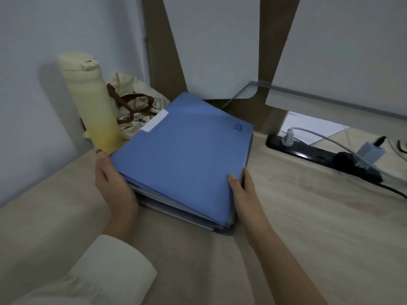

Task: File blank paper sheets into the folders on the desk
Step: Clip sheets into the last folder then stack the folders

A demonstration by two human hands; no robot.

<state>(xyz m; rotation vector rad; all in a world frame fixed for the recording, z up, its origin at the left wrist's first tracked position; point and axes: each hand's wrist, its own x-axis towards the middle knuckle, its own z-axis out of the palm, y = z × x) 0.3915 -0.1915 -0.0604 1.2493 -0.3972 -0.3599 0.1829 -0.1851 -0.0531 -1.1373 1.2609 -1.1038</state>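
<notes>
Blue folders (182,155), gripped at opposite edges by left hand (113,183) and right hand (243,188) (thumbs on top); to be held level and squared before opening.

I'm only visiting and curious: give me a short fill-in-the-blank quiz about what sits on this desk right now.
The stacked folders on the desk are ____ in colour.
The tall bottle standing left of them is pale ____.
The black power strip lies to their ____ side.
The bag behind the bottle has ____ handles.
Missing words: blue; yellow; right; brown.
</notes>
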